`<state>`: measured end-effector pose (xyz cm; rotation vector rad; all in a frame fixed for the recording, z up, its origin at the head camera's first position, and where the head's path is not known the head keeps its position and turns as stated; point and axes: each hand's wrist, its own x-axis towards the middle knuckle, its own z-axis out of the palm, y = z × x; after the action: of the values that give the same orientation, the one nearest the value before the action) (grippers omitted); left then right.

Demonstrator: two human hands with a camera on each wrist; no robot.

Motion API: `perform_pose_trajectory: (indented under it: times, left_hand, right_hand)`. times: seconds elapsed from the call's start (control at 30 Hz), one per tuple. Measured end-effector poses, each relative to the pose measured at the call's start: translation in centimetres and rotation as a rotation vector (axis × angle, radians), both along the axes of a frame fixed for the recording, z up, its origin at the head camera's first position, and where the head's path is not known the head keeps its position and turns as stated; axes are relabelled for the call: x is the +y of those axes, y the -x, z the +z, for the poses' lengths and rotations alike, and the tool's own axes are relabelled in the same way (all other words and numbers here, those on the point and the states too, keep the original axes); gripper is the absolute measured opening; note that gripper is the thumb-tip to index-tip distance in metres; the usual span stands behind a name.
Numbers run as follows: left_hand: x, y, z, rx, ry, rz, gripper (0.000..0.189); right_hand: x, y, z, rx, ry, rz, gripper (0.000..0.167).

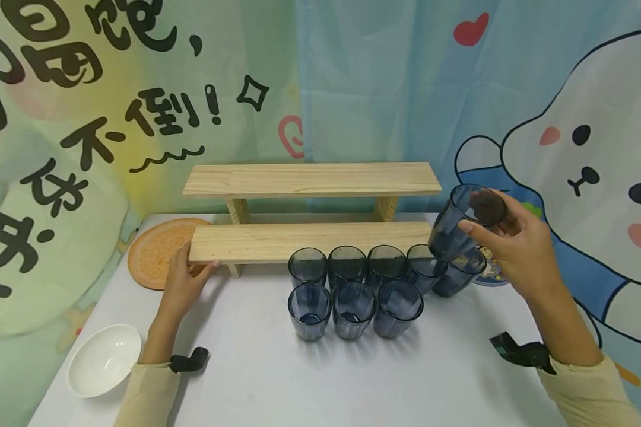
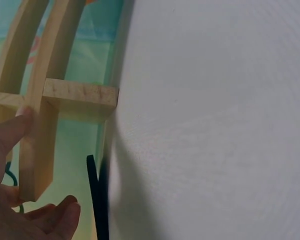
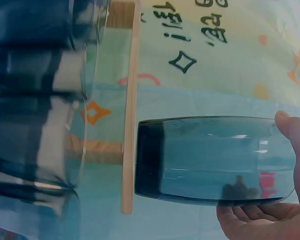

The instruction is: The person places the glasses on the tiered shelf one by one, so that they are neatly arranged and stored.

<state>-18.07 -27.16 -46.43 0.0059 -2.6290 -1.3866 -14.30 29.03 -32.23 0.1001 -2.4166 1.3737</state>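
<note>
My left hand (image 1: 184,286) grips the left end of the lower board of a two-step wooden shelf (image 1: 299,240). In the left wrist view, its fingers (image 2: 55,217) curl around the board's end. My right hand (image 1: 529,252) holds a dark blue-tinted drinking glass (image 1: 454,228) near the rim, raised at the right end of the lower board. The right wrist view shows this glass (image 3: 215,160) with its base close to the board's edge; whether they touch I cannot tell. Several matching glasses (image 1: 354,311) stand upright in two rows in front of the shelf.
A white bowl (image 1: 105,360) sits at the table's left edge. Behind my left hand lies a round orange mat (image 1: 152,255). A patterned round mat (image 1: 494,273) is partly hidden behind the right-hand glasses. A printed curtain (image 1: 363,77) hangs behind the white table (image 1: 320,385).
</note>
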Motion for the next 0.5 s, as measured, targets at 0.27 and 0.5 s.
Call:
perform_pose_trajectory:
  times: [0.27, 0.5]
  left_hand:
    - [-0.1, 0.1, -0.3, 0.008, -0.003, 0.002, 0.086]
    - [0.1, 0.2, -0.5, 0.055, -0.016, -0.015, 0.079]
  right_hand:
    - [0.0, 5.8, 1.8, -0.051, 0.043, 0.051, 0.070]
    - [-0.5, 10.6, 2.4, -0.017, 0.119, 0.110, 0.060]
